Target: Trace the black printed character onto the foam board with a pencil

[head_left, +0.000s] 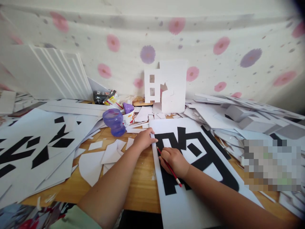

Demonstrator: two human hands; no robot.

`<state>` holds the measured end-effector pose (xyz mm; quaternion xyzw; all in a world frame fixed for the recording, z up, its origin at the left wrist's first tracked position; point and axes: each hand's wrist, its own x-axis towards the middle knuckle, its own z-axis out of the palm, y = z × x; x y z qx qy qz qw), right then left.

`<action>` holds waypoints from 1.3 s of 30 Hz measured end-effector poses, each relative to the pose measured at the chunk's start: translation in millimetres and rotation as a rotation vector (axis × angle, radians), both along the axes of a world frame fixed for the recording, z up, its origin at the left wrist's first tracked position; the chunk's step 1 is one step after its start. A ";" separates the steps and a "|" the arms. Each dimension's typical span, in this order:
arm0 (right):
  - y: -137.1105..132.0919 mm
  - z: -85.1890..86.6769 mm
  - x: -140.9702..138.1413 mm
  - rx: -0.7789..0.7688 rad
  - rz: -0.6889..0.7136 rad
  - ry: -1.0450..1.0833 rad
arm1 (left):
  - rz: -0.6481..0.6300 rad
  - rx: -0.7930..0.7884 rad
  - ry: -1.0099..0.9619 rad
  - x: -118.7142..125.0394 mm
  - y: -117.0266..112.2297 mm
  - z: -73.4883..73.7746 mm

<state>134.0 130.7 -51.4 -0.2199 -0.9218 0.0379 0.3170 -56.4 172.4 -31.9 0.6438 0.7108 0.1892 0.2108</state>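
Note:
A white board lies flat in front of me, with a thick black character shape on it. My right hand rests over the left part of the black shape, its fingers closed round a red pencil. The pencil tip points at the shape's upper left corner; a white and red end sticks out below the hand. At the board's upper left edge, my left hand grips the rim with thumb and fingers. Part of the black shape is hidden under my right hand and forearm.
White sheets with black shapes lie at left, with white offcuts beside them. Behind stand a purple cup-like object, a paper tub and upright white cut-outs. White pieces pile up on the right.

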 end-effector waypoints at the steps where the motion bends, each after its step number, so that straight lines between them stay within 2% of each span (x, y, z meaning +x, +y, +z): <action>1: -1.1 0.4 0.5 -0.002 0.000 -0.002 | 0.001 -0.002 0.001 0.1 0.2 -0.1; 5: -7.3 1.6 3.9 -0.033 0.019 -0.006 | -0.006 -0.002 0.000 -0.5 0.9 -1.7; 14: -20.4 3.6 8.3 0.039 0.021 -0.041 | -0.012 0.019 0.012 -1.0 0.7 -2.2; 21: -26.6 6.1 11.2 0.010 0.061 -0.079 | -0.005 0.012 0.007 -0.1 0.0 -1.4; 30: -35.1 0.5 16.8 -0.017 0.093 -0.085 | 0.005 0.010 0.005 1.5 -3.0 3.1; 39: -47.5 2.7 20.7 0.043 0.092 -0.093 | -0.009 0.026 -0.011 -0.5 0.4 -2.7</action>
